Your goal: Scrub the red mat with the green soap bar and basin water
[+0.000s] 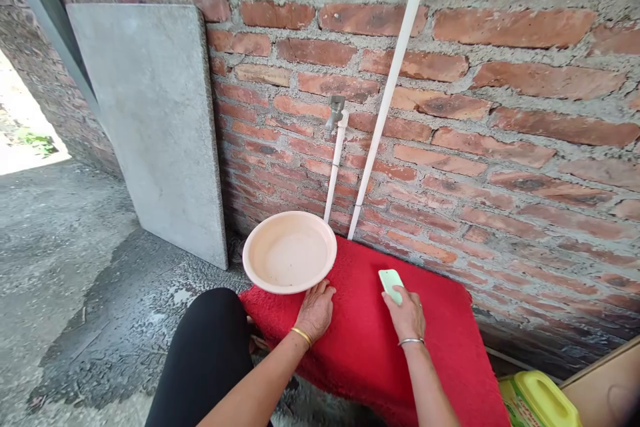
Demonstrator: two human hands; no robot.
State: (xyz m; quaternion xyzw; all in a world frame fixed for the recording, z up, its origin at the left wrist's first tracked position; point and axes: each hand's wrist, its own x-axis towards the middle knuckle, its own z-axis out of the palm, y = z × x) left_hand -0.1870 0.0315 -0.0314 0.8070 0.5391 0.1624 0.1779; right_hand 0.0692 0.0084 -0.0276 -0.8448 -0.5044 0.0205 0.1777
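Note:
My left hand (316, 310) rests on the red cloth (355, 340) with its fingers stretched out flat, the fingertips close under the near rim of a pale pink basin (290, 252). Whether they touch the basin I cannot tell. The basin is round and shallow, stands upright at the cloth's left end, and has a few dark specks at its bottom. Farther right, my right hand (409, 317) is closed around a flat, pale green oblong object (391, 278) with rounded corners, held low over the cloth or against it. Its underside is hidden.
A tap (335, 113) on a white pipe stands behind the basin, beside a long slanting pipe (395, 80) along the brick wall (500, 127). A grey slab (155, 120) leans at left above wet concrete (135, 307). A yellow jug (537, 400) sits at lower right.

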